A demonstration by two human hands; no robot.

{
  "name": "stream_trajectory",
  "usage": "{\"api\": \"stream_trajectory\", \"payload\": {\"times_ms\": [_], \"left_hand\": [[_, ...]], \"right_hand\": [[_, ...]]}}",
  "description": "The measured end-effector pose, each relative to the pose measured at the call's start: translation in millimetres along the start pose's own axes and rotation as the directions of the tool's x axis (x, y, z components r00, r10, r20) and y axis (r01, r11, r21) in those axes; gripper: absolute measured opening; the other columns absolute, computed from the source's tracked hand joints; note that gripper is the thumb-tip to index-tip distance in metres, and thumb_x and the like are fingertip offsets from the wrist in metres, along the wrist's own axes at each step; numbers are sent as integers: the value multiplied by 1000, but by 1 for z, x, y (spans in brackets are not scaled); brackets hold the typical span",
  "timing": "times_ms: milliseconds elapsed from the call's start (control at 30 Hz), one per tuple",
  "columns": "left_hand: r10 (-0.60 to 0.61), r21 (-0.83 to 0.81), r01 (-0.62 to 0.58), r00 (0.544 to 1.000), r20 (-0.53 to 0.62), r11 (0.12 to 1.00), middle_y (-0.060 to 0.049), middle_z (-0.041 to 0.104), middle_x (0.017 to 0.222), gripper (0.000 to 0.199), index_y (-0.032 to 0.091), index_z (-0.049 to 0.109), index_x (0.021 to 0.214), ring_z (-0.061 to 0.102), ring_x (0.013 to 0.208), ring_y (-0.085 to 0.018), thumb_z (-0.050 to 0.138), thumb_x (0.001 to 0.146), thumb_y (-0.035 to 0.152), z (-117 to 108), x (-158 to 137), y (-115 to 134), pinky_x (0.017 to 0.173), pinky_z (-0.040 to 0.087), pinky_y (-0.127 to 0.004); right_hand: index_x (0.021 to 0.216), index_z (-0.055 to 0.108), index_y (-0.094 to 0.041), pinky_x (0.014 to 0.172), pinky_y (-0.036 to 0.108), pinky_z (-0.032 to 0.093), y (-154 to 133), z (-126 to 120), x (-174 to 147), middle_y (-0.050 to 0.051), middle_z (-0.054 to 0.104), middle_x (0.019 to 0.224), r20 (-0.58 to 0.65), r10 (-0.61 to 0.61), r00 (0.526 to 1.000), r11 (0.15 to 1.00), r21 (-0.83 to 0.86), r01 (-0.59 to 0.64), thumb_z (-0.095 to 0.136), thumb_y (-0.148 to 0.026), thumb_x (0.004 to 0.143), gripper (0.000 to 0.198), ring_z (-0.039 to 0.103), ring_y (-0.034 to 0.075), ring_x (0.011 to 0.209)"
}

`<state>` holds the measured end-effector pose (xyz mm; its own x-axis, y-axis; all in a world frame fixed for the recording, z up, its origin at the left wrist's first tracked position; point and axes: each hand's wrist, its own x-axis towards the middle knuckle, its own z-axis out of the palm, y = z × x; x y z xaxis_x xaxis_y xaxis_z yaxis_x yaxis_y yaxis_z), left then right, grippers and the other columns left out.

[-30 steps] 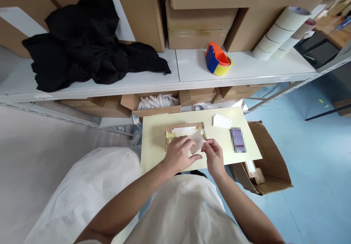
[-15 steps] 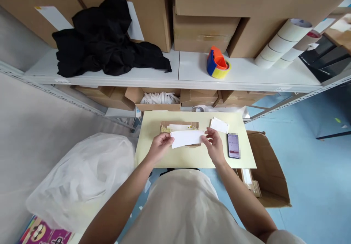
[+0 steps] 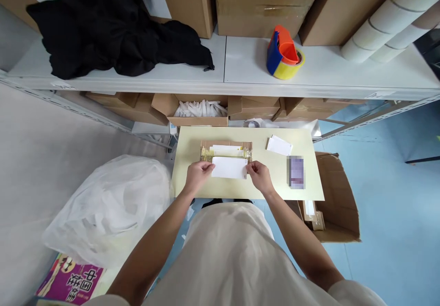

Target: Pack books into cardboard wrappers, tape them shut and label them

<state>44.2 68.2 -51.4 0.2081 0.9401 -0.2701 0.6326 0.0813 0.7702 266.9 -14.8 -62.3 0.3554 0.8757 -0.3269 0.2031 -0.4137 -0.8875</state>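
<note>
Holding a white label [image 3: 229,167] taut by its short ends, pinched between thumb and fingers of the left hand [image 3: 197,177] at one end and of the right hand [image 3: 260,176] at the other. Keeping both hands low over the worktop [image 3: 271,182], with the label spread flat across the near part of a small taped carton [image 3: 220,143]. Cannot tell from this angle whether touching the carton or just above. Can see a white slip [image 3: 227,148] on the far part of the carton, between glossy strips of tape near the left and right ends.

Probably at the step of lining up the label over the carton. Seems to call next for squaring the edges, lowering both ends together, then pressing and smoothing outward from the middle. Likely to crease or sit askew if lowered one end first.

Off to the right on the worktop, can make out a few more white labels [image 3: 279,145] and, nearer the body, a phone [image 3: 296,172] with a blurred screen.
</note>
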Motion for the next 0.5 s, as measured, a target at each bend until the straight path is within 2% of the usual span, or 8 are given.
{"api": "stream_trajectory", "payload": {"times_ms": [200,333,500], "left_hand": [[57,209,-50,998,-29,977,-3,75,77,17,23,72,73,70,77,-21,60,76,33,-3,36,12,74,51,-31],[63,269,-55,998,-22,962,-5,75,81,15,22,73,78,70,81,-23,61,76,30,3,51,7,76,51,-33],[78,350,-68,997,-13,934,-5,75,82,13,21,71,79,70,81,-23,61,77,29,8,55,2,77,50,-34]], "right_hand": [[73,59,-21,60,27,40,-19,9,38,2,66,70,-85,-31,996,935,-354,-1,50,-31,80,15,57,17,65],[78,63,-21,62,28,42,-24,17,49,5,70,79,-114,8,993,876,-479,-61,51,-28,81,14,62,20,75],[82,65,-21,63,29,42,-21,24,50,7,70,82,-131,21,991,799,-594,-95,51,-28,82,15,64,22,77]]}}
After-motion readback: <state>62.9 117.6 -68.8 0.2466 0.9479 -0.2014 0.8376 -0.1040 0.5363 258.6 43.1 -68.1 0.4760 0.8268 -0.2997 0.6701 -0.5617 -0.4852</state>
